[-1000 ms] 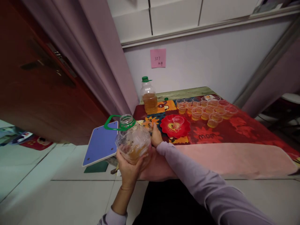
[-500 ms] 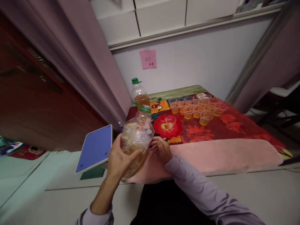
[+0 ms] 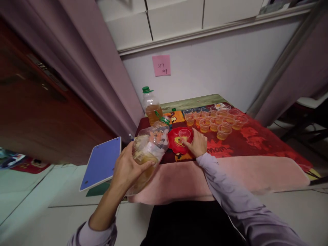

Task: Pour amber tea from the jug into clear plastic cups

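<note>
A clear plastic jug (image 3: pixel 151 147) of pale yellow liquid is tilted, its neck pointing up and to the right. My left hand (image 3: pixel 129 167) is closed around its side. A green carrying ring (image 3: pixel 162 118) circles the neck. To the right, my right hand (image 3: pixel 197 142) has its thumb and fingers around a small clear plastic cup (image 3: pixel 184 133), the thumb near its front. That cup stands on a red scalloped plate (image 3: pixel 175 145); its contact with the fingertips is partly hidden. The jug's mouth is just left of the cup and apart from it.
Several clear cups of amber drink (image 3: pixel 215 119) stand together at the right on a red patterned tablecloth (image 3: pixel 248 140). Behind my jug is a second jug (image 3: pixel 152 109) with a green cap. A blue board (image 3: pixel 102 164) stands at the left. A pink cloth (image 3: pixel 243 174) covers the near table edge.
My right hand has moved from beside the jug, rightward and forward, to the cup on the plate. The jug in my left hand leans further right, towards the cup.
</note>
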`<state>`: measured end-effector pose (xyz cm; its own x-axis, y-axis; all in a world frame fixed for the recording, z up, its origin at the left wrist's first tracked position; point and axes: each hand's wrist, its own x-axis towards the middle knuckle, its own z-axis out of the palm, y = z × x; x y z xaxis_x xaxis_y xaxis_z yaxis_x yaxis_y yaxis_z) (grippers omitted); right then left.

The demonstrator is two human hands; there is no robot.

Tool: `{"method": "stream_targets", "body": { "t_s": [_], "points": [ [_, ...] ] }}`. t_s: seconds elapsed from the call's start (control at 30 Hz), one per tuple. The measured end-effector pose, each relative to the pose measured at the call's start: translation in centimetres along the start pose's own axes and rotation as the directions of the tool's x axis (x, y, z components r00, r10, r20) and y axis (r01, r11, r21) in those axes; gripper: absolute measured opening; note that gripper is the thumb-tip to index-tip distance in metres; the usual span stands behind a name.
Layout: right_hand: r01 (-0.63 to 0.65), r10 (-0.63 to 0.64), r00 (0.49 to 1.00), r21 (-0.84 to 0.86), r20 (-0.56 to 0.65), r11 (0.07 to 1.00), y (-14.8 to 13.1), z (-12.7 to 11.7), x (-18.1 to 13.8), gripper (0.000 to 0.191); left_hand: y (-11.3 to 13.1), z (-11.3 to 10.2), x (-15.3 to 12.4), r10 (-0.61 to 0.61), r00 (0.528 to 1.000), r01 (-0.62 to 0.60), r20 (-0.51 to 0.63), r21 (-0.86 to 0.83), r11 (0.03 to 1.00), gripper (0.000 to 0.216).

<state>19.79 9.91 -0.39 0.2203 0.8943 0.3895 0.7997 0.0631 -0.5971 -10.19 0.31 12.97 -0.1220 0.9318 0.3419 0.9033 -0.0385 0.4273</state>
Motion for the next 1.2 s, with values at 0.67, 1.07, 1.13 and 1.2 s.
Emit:
{"method": "stream_targets", "body": {
  "t_s": [0.67, 1.07, 1.13, 1.2],
  "points": [
    [-0.101, 0.088, 0.995, 0.703, 0.054, 0.704, -5.4, 0.4, -7.8, 0.031, 1.1, -1.0, 1.4, 0.114, 0.964, -0.153, 0.239, 0.153, 0.976, 0.091],
    [-0.104, -0.146, 0.943, 0.681, 0.300, 0.725, -5.9, 2.6, -10.0, 0.033, 3.0, -1.0, 3.0, 0.136, 0.938, -0.178, 0.319, 0.107, 0.978, 0.103],
    [-0.077, -0.185, 0.914, 0.602, 0.360, 0.795, -5.9, 2.9, -10.1, 0.026, 3.9, -1.2, 3.2, 0.097, 0.916, -0.176, 0.389, 0.171, 0.969, 0.103],
    [-0.061, -0.195, 0.888, 0.527, 0.417, 0.848, -6.0, 3.0, -10.3, 0.020, 4.6, -1.4, 3.4, 0.060, 0.901, -0.172, 0.430, 0.226, 0.959, 0.102]
  ]
}}
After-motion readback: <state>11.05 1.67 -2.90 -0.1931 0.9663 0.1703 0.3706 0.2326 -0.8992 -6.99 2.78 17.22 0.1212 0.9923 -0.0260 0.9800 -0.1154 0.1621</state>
